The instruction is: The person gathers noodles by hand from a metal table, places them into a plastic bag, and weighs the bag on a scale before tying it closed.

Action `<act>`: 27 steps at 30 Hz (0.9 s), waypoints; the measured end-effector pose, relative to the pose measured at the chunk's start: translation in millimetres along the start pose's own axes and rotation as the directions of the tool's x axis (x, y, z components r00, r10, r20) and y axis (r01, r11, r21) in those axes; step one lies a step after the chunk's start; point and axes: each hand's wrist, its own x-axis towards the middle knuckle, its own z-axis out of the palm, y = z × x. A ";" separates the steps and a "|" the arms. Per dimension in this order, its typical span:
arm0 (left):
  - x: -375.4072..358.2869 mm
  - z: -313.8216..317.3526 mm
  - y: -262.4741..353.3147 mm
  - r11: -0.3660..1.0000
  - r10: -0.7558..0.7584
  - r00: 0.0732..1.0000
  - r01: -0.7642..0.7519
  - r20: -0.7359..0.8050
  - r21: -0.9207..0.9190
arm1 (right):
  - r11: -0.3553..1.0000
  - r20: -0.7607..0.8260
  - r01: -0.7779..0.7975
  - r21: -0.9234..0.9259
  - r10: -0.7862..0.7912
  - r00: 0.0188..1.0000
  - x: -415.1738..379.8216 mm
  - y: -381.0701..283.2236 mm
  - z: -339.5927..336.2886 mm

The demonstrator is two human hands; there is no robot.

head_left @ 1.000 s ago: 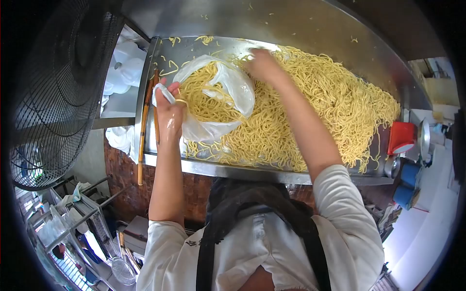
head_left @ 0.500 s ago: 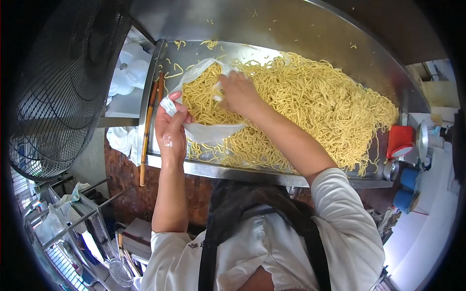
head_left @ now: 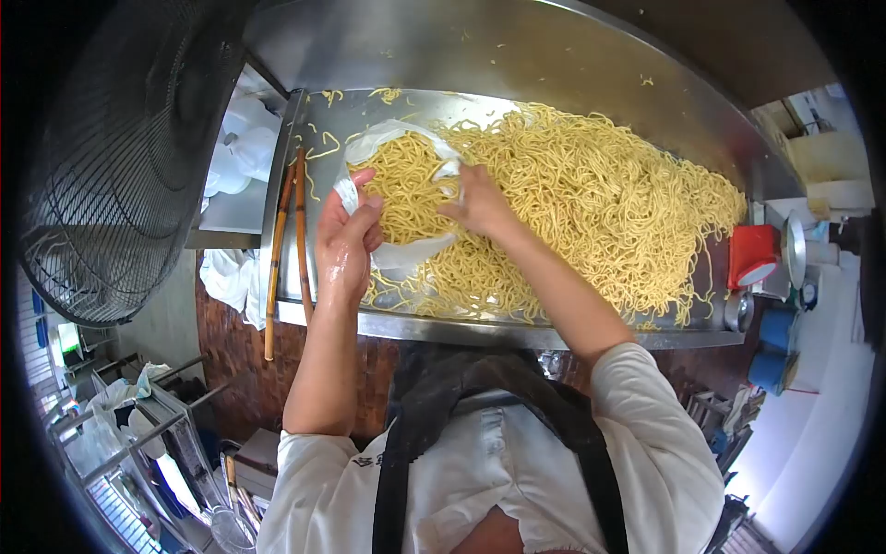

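Note:
A white plastic bag (head_left: 413,253) lies on the metal worktop, its mouth spread around a heap of yellow noodles (head_left: 406,185). At its left side, my left hand (head_left: 349,226) pinches the bag's rim between thumb and fingers; the palm looks wet. My right hand (head_left: 482,201) is at the opposite rim, thumb over the noodles inside and fingers along the outer edge, closed on the plastic. Behind that hand spreads a large pile of loose noodles (head_left: 600,203).
Two bamboo sticks (head_left: 300,231) lean over the worktop's left edge. A metal wall (head_left: 517,55) rises behind. The fan (head_left: 101,185) stands at left. A red object (head_left: 746,254) sits at the far right end, near a round metal dish (head_left: 794,245).
My right hand has moved from over the noodles in the bag to its right rim, thumb now apart from the fingers. My left hand keeps the rim. The view has shifted slightly.

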 end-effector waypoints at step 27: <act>-20.3 -15.7 0.6 1.000 -0.017 1.000 0.017 -0.022 0.000 | 0.976 -0.073 -0.163 0.145 0.174 0.982 29.7 34.3 -31.0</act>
